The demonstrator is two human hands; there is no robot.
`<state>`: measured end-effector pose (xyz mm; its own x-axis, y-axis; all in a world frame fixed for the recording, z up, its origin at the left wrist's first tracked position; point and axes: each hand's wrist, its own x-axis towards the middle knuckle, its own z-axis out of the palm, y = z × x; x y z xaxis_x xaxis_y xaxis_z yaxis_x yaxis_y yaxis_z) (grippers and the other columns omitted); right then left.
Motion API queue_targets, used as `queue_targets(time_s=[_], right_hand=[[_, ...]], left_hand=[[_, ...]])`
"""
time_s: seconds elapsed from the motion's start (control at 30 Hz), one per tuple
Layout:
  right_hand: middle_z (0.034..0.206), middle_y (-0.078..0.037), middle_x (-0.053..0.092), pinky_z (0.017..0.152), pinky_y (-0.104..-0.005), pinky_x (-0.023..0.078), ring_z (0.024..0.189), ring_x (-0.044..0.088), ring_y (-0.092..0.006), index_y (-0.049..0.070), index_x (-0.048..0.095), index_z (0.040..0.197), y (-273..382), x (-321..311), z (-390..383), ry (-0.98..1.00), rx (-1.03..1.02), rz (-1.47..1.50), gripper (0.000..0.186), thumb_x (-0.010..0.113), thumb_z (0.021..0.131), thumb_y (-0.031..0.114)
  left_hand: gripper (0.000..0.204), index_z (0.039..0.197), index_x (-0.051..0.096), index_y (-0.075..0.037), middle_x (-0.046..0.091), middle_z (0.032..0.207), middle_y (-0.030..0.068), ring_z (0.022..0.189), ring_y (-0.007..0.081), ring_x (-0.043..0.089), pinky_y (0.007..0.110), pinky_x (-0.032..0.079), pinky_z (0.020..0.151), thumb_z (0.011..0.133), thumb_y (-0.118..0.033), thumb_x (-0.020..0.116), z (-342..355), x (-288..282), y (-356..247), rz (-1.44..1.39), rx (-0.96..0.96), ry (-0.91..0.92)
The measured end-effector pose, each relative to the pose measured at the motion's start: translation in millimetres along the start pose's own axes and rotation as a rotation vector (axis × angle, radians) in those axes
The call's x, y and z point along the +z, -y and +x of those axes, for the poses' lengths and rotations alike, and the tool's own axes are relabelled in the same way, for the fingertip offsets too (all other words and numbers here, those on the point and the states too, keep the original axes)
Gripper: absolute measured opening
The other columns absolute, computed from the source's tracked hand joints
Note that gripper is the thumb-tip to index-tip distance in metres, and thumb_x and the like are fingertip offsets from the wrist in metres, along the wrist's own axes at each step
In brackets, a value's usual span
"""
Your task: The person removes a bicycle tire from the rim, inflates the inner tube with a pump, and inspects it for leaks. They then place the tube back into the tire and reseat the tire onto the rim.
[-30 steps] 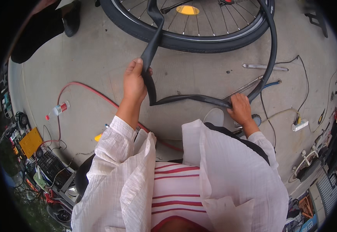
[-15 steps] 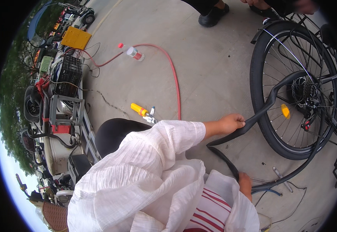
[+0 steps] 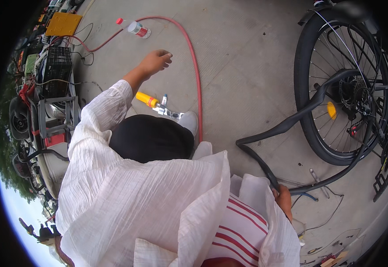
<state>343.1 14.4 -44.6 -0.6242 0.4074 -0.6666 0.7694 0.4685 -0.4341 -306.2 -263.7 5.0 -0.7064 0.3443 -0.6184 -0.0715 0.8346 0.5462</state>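
Note:
A black inner tube (image 3: 269, 131) runs from the hub of the bicycle's wheel (image 3: 301, 84) down to the ground and bends back in a loop. My right hand (image 3: 283, 200) grips its lower part, beside my white shirt; some of its fingers are hidden. Stretched out over the ground at the left, my left hand (image 3: 155, 63) is empty, with its fingers loosely bent and apart. Below that hand lies a yellow cylinder-shaped tool (image 3: 146, 99) with a silver and blue fitting. A plastic bottle (image 3: 139, 30) with a red cap lies beyond the hand.
A red hose (image 3: 197, 73) curves across the concrete. Left stand a black crate (image 3: 57, 66), a yellow box (image 3: 63, 24) and a grey metal frame (image 3: 59, 129). A thin metal tool (image 3: 319, 181) and wires lie near the wheel. My black-clad knee (image 3: 151, 138) is in front.
My left hand has let go of the inner tube and swung to the far left. The right hand still holds the tube. The view has shifted, and the other person's feet are out of sight.

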Motion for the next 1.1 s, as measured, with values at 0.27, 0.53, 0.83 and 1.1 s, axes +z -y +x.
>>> queue_targets(time_s=[0.27, 0.53, 0.83, 1.1], right_hand=[[0.091, -0.019, 0.065, 0.071, -0.0413, 0.051, 0.081, 0.065, -0.0354, 0.000, 0.063, 0.105, -5, -4, -39, -0.014, 0.211, 0.151, 0.022, 0.064, 0.088, 0.014], [0.094, -0.021, 0.068, 0.074, -0.0389, 0.053, 0.083, 0.068, -0.0324, -0.003, 0.062, 0.111, -12, -22, -41, 0.075, 0.286, 0.075, 0.028, 0.064, 0.089, 0.014], [0.094, -0.021, 0.069, 0.076, -0.0359, 0.053, 0.085, 0.068, -0.0298, -0.004, 0.061, 0.111, -9, -34, -38, -0.003, 0.307, 0.173, 0.024, 0.060, 0.093, 0.011], [0.091, -0.017, 0.069, 0.075, -0.0351, 0.052, 0.082, 0.067, -0.0271, -0.002, 0.062, 0.108, -3, -52, -41, 0.017, 0.337, 0.119, 0.024, 0.058, 0.094, 0.017]], left_hand=[[0.052, 0.130, 0.053, -0.016, 0.052, 0.134, 0.0116, 0.127, 0.0297, 0.048, 0.041, 0.045, 0.101, 0.080, -0.007, 0.062, -48, 35, 158, 1.032, -0.045, -0.004], [0.042, 0.117, 0.056, -0.015, 0.062, 0.114, 0.0057, 0.115, 0.0264, 0.057, 0.041, 0.051, 0.087, 0.078, -0.020, 0.071, -26, 30, 229, 1.160, 0.126, -0.014], [0.047, 0.114, 0.059, -0.007, 0.068, 0.100, 0.0125, 0.090, 0.0308, 0.067, 0.039, 0.052, 0.078, 0.079, -0.035, 0.072, 14, 25, 106, 0.538, 0.193, -0.061], [0.061, 0.107, 0.065, 0.003, 0.069, 0.094, 0.0210, 0.081, 0.0297, 0.069, 0.039, 0.054, 0.075, 0.079, -0.051, 0.067, 64, 158, 7, 0.378, 0.153, 0.104]])
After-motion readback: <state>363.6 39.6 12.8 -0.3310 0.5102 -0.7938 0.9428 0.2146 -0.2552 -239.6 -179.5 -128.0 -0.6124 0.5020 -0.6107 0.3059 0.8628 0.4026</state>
